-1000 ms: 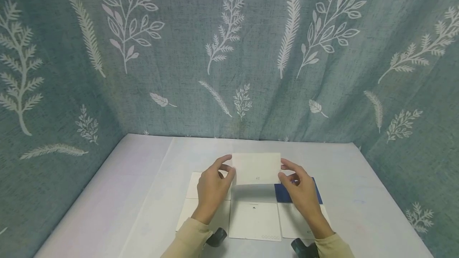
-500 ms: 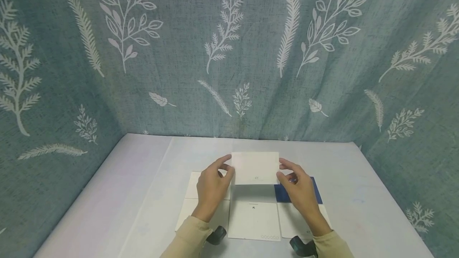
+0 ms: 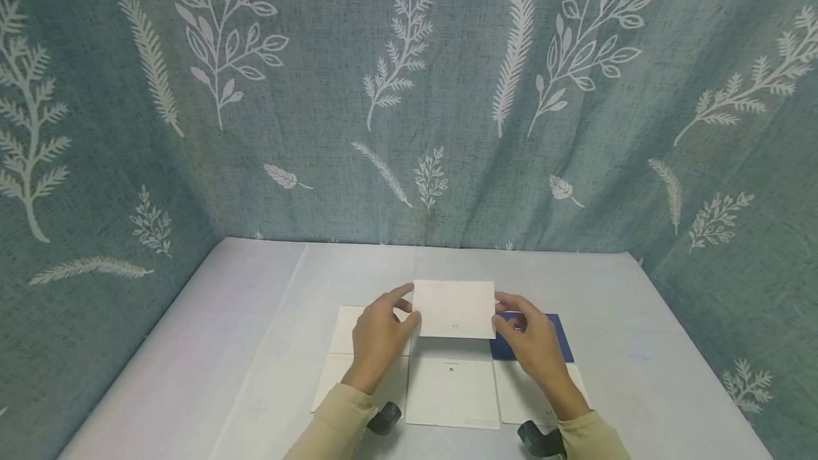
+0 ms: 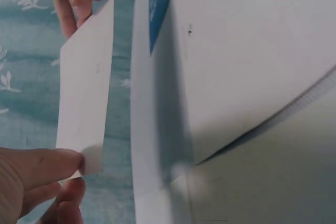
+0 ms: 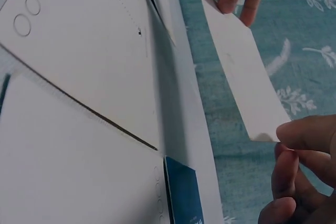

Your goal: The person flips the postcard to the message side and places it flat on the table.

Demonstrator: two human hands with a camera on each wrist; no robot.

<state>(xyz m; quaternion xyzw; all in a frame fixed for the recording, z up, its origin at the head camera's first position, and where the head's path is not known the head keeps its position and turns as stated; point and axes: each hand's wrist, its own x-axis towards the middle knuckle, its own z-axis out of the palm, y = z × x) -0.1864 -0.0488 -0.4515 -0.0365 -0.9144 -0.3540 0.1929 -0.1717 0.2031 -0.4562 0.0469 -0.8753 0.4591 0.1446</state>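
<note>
A blank-looking white postcard [image 3: 454, 307] with one tiny printed mark is held up above the table in the head view. My left hand [image 3: 378, 339] pinches its left edge between thumb and fingers. At the opposite edge, my right hand [image 3: 533, 343] pinches it the same way. Both wrist views show the postcard standing tilted, a thumb [image 4: 55, 166] on its near face in the left one and another thumb [image 5: 307, 132] in the right one. Below it lies a postcard [image 3: 452, 396] printed with a row of circles.
Pale postcards [image 3: 348, 329] lie on the left, partly hidden by the left hand and arm. To the right are a blue card [image 3: 562, 338] and a white postcard [image 3: 520, 392] in front of it. The white table [image 3: 255, 289] is backed by a leaf-patterned curtain [image 3: 332, 91].
The held postcard has come down slightly, both hands moving with it, and its face looks brighter. The cards on the table have stayed where they were.
</note>
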